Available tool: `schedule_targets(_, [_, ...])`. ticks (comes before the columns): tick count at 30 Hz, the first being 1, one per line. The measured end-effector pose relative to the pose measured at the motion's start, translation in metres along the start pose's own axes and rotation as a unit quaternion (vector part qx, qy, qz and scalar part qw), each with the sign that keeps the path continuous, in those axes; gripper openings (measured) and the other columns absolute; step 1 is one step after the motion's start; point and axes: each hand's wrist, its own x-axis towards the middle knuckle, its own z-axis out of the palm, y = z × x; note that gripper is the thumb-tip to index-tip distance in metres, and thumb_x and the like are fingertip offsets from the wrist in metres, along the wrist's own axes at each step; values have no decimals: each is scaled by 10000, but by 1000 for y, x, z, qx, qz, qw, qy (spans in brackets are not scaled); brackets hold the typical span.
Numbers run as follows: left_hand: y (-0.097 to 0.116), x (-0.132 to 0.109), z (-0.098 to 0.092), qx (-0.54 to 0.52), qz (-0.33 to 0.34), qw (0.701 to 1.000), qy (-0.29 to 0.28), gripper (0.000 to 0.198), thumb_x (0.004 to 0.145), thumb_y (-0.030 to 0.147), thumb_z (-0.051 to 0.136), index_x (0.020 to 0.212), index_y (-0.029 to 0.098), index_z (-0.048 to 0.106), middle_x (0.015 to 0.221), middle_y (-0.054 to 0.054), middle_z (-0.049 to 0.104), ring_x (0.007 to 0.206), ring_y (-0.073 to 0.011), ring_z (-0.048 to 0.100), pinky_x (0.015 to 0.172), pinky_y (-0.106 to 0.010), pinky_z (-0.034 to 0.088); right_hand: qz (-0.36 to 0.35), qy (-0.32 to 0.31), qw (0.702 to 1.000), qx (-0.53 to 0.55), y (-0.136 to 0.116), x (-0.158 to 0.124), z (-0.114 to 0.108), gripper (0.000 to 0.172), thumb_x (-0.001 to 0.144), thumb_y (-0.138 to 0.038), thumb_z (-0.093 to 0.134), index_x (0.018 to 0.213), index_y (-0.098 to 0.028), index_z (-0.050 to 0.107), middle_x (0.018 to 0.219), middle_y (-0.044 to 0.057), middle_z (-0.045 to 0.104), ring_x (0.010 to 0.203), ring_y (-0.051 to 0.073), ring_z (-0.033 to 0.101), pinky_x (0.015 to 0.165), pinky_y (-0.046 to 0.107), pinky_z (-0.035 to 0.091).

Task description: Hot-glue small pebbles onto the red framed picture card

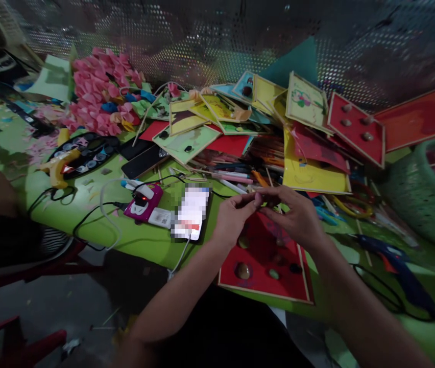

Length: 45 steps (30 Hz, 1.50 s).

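Note:
My left hand [235,217] and my right hand [296,214] meet above the far edge of a red card [256,283] edged with thin wooden sticks. Both have thumb and fingers pinched together, the fingertips nearly touching. Whatever they hold is too small or hidden to make out. Stones dot the card below them, among them a brown round one [243,271] and a greenish one [274,274]. My hands and forearms cover part of the card. Left of my left hand lies a lit phone [194,209] with a cable plugged in.
A purple power strip [143,207] with cords sits left of the phone. A blue glue gun [397,260] lies right, near a green basket [424,189]; a yellow glue gun [58,168] is far left. Framed cards [189,138] and pink paper pieces [98,92] pile up behind.

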Motion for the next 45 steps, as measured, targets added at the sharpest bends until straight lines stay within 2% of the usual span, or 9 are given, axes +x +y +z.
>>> schedule_targets(9, [1, -2, 2, 30, 14, 999, 5, 333, 724, 378, 821, 990, 179, 799, 1021, -77, 781, 927, -212, 693, 933, -361, 502, 81, 27, 991, 105, 4, 0, 4, 222, 871, -323, 739, 1060, -222, 680, 934, 26, 709, 809, 175, 667, 770, 316, 549])
schedule_targets(14, [-3, 0, 0, 12, 26, 1000, 5, 227, 718, 293, 798, 917, 184, 790, 928, -55, 772, 843, -179, 679, 861, -324, 507, 169, 23, 939, 300, 8, 3, 4, 352, 772, -387, 845, 1038, -217, 690, 972, 49, 736, 907, 209, 703, 847, 375, 594])
schedule_targets(18, [-2, 1, -1, 9, 26, 999, 21, 208, 723, 283, 785, 900, 175, 770, 926, -57, 764, 838, -175, 674, 848, -314, 506, 208, 24, 908, 363, 11, 4, 3, 331, 764, -361, 861, 1033, -232, 719, 972, 38, 740, 841, 172, 705, 796, 323, 605])
schedule_targets(23, [-1, 0, 0, -5, 33, 999, 20, 215, 775, 285, 740, 965, 185, 756, 1031, -65, 762, 943, -197, 678, 900, -332, 504, 216, 18, 901, 375, 9, 6, 3, 300, 781, -369, 848, 1030, -242, 741, 944, 25, 749, 737, 142, 695, 734, 288, 597])
schedule_targets(28, [1, -2, 0, 31, 43, 999, -7, 285, 760, 347, 790, 982, 173, 748, 980, -80, 750, 896, -203, 669, 897, -353, 497, 219, 15, 906, 363, 7, 5, 6, 327, 757, -391, 860, 1029, -239, 760, 1002, 46, 760, 892, 175, 712, 829, 311, 590])
schedule_targets(32, [4, -3, -1, 85, 77, 993, 14, 172, 774, 305, 764, 879, 170, 747, 891, -67, 722, 844, -198, 642, 833, -332, 486, 211, 1, 912, 352, 4, 4, 6, 332, 774, -390, 847, 1058, -244, 759, 1041, 52, 759, 938, 194, 712, 864, 345, 592])
schedule_targets(37, [5, -2, -2, 122, 100, 987, 24, 68, 805, 214, 686, 823, 187, 745, 852, -47, 709, 843, -194, 623, 837, -319, 458, 203, -6, 919, 338, -2, 4, 5, 352, 792, -387, 830, 1087, -232, 717, 951, 37, 745, 792, 171, 704, 775, 333, 609])
schedule_targets(42, [5, 0, -3, 61, 98, 991, 71, 128, 835, 263, 663, 930, 198, 716, 907, -28, 704, 829, -159, 606, 819, -293, 455, 201, 59, 917, 341, 0, 5, -4, 372, 739, -383, 863, 976, -246, 611, 842, 7, 704, 804, 193, 708, 725, 326, 612])
schedule_targets(45, [5, 2, -5, 18, 118, 987, 109, 155, 836, 262, 665, 975, 202, 699, 951, -20, 696, 863, -143, 592, 841, -274, 446, 200, 109, 919, 321, 3, 2, -18, 380, 689, -336, 894, 944, -246, 626, 843, -5, 678, 795, 167, 679, 734, 294, 592])
